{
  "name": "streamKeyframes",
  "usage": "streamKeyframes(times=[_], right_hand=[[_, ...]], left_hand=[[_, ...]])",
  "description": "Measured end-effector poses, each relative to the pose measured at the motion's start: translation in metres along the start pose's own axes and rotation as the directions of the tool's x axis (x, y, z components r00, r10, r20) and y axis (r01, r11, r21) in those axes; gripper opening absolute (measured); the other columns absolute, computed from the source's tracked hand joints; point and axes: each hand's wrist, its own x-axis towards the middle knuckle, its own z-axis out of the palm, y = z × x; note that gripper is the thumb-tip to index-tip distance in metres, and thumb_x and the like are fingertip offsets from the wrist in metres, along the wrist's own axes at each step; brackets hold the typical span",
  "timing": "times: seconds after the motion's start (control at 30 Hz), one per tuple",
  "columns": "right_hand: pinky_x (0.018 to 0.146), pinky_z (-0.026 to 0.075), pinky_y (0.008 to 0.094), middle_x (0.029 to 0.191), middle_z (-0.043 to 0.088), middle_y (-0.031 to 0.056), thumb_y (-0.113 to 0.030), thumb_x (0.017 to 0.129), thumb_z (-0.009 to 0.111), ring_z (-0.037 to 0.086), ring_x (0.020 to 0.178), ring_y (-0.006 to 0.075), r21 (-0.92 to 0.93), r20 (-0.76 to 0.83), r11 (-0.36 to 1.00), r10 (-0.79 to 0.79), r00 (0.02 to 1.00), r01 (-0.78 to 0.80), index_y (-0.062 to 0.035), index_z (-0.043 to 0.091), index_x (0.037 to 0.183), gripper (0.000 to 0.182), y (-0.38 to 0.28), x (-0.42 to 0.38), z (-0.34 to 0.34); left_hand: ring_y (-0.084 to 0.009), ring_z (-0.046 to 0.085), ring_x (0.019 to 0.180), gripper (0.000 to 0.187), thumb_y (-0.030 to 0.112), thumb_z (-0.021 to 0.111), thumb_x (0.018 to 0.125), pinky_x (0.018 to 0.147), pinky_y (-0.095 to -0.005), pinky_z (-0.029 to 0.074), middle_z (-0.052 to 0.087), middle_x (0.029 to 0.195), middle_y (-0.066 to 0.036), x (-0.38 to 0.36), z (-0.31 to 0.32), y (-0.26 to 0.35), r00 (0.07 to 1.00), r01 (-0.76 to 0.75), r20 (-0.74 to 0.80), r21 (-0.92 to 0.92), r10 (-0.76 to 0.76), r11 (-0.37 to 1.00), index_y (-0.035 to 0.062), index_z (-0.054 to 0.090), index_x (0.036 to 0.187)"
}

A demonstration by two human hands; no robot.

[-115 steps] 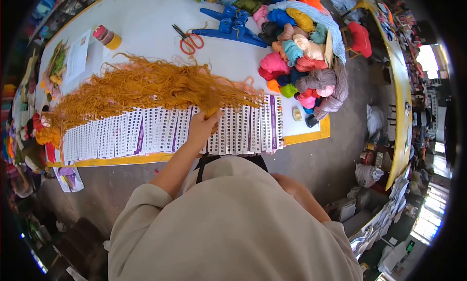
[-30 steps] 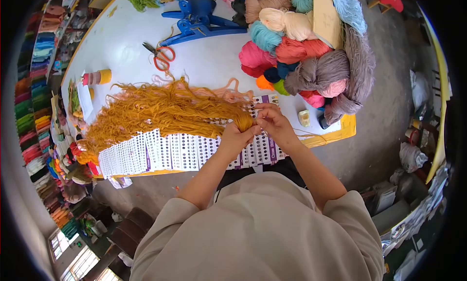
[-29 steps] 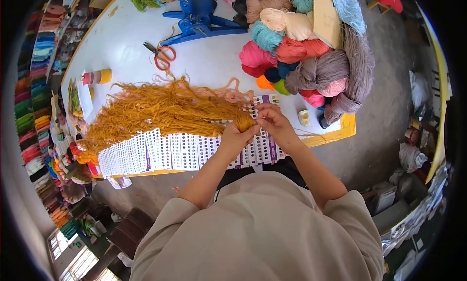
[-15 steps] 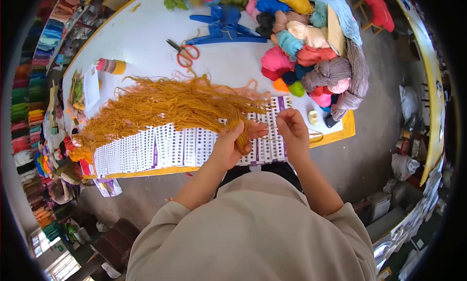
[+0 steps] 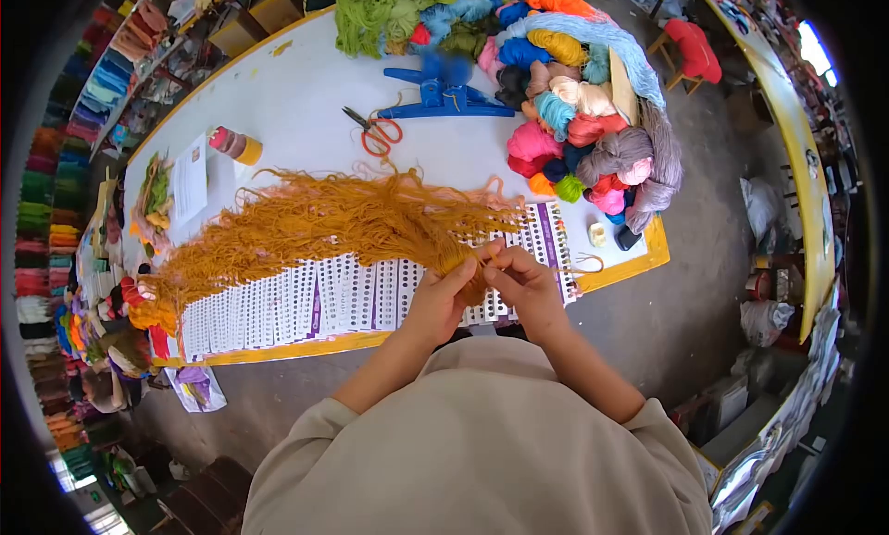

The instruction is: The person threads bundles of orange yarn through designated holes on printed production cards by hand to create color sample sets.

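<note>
A long bundle of mustard-brown yarn (image 5: 324, 222) stretches leftward across the table, its loose strands spread out. My left hand (image 5: 446, 296) is closed around the gathered right end of this bundle. Against that same end, my right hand (image 5: 526, 290) pinches with thumb and fingers, apparently on a thin yarn strand; part of the grip is hidden. Both hands nearly touch. Beneath the yarn lie white sample cards (image 5: 356, 299) with rows of dark dots and purple strips, along the table's near edge.
On the white table (image 5: 296, 100) lie red-handled scissors (image 5: 378, 132) and a blue stand (image 5: 444, 95). Many coloured yarn skeins (image 5: 579, 100) pile up at the right. A yarn cone (image 5: 236, 146) and a paper sheet (image 5: 190, 179) are at the left. A small black object (image 5: 628, 237) sits near the right corner.
My right hand has moved left to meet the yarn end in my left hand and now pinches there. The view has shifted slightly, showing more of the table's far side.
</note>
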Motion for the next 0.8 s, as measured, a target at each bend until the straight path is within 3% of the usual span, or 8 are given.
streamKeyframes(times=[0.03, 0.23, 0.3, 0.4, 0.5, 0.6, 0.73, 0.8], right_hand=[[0.061, 0.038, 0.0199, 0.087, 0.056, -0.0030, -0.004, 0.088, 0.066, 0.049, 0.073, 0.0031, 0.048, -0.004, 0.996, 0.072, 0.997, -0.072, -0.0047, 0.064, 0.093, 0.006, -0.007, -0.003, 0.001], [0.053, 0.036, 0.0183, 0.079, 0.058, -0.0044, -0.013, 0.093, 0.061, 0.045, 0.060, 0.0022, 0.146, -0.038, 0.984, 0.106, 0.994, -0.099, -0.0076, 0.063, 0.097, 0.007, -0.011, -0.011, 0.007], [0.051, 0.036, 0.0182, 0.079, 0.059, -0.0044, -0.015, 0.094, 0.060, 0.044, 0.058, 0.0021, 0.196, -0.057, 0.977, 0.097, 0.994, -0.084, -0.0080, 0.062, 0.100, 0.009, -0.010, -0.012, 0.007], [0.052, 0.037, 0.0177, 0.080, 0.059, -0.0042, -0.014, 0.094, 0.061, 0.045, 0.060, 0.0014, 0.187, -0.034, 0.978, 0.097, 0.995, -0.090, -0.0079, 0.061, 0.102, 0.010, -0.004, -0.013, 0.003], [0.052, 0.038, 0.0173, 0.081, 0.059, -0.0044, -0.008, 0.092, 0.063, 0.047, 0.062, 0.0009, 0.001, -0.058, 0.999, 0.051, 0.997, -0.051, -0.0072, 0.061, 0.099, 0.008, -0.002, -0.012, 0.002], [0.051, 0.038, 0.0172, 0.082, 0.059, -0.0039, -0.010, 0.093, 0.062, 0.047, 0.061, 0.0011, 0.009, -0.048, 0.998, 0.060, 0.997, -0.060, -0.0073, 0.061, 0.098, 0.006, -0.001, -0.011, -0.007], [0.051, 0.039, 0.0172, 0.084, 0.059, -0.0031, -0.012, 0.094, 0.060, 0.047, 0.060, 0.0014, 0.066, -0.070, 0.994, 0.093, 0.993, -0.089, -0.0075, 0.060, 0.098, 0.006, -0.010, -0.010, -0.014], [0.052, 0.040, 0.0173, 0.085, 0.058, -0.0022, -0.012, 0.096, 0.057, 0.047, 0.060, 0.0015, 0.218, -0.010, 0.973, 0.081, 0.997, -0.077, -0.0077, 0.060, 0.098, 0.006, -0.010, -0.008, -0.020]], left_hand=[[-0.0244, 0.044, 0.132, 0.037, 0.022, 0.053, 0.098, 0.111, -0.0399, 0.033, 0.048, 0.141, -0.015, -0.001, -0.001, 0.001, 1.000, -0.009, -0.017, 0.011, 0.009, 1.000, -0.0003, 0.057, 0.128], [-0.0214, 0.055, 0.117, 0.029, 0.014, 0.055, 0.097, 0.101, -0.0368, 0.042, 0.058, 0.130, -0.013, -0.002, 0.000, 0.000, 0.998, -0.063, -0.026, 0.046, 0.064, 0.997, -0.0008, 0.061, 0.121], [-0.0157, 0.060, 0.100, 0.028, 0.016, 0.059, 0.096, 0.087, -0.0311, 0.049, 0.065, 0.114, -0.008, -0.004, 0.007, 0.002, 0.994, -0.099, -0.051, 0.048, 0.101, 0.994, -0.0009, 0.063, 0.118], [-0.0191, 0.058, 0.110, 0.028, 0.014, 0.053, 0.098, 0.096, -0.0345, 0.046, 0.061, 0.123, -0.011, -0.003, 0.006, -0.001, 0.997, -0.062, -0.041, 0.055, 0.065, 0.997, -0.0009, 0.062, 0.120], [-0.0188, 0.058, 0.109, 0.028, 0.015, 0.053, 0.098, 0.095, -0.0346, 0.046, 0.061, 0.123, -0.011, 0.000, 0.011, -0.002, 0.998, -0.029, -0.046, 0.057, 0.032, 0.998, -0.0003, 0.062, 0.120], [-0.0150, 0.060, 0.102, 0.029, 0.019, 0.058, 0.097, 0.087, -0.0302, 0.049, 0.064, 0.116, -0.008, 0.005, 0.018, -0.004, 0.997, -0.073, -0.034, 0.071, 0.075, 0.995, -0.0011, 0.063, 0.118], [-0.0164, 0.060, 0.104, 0.028, 0.016, 0.059, 0.096, 0.088, -0.0307, 0.049, 0.064, 0.118, -0.010, 0.013, 0.017, -0.009, 0.997, -0.044, -0.054, 0.085, 0.048, 0.995, -0.0020, 0.064, 0.116], [-0.0173, 0.061, 0.103, 0.026, 0.014, 0.060, 0.095, 0.089, -0.0314, 0.049, 0.064, 0.118, -0.010, 0.018, 0.018, -0.014, 0.996, -0.063, -0.060, 0.155, 0.073, 0.986, -0.0024, 0.064, 0.114]])
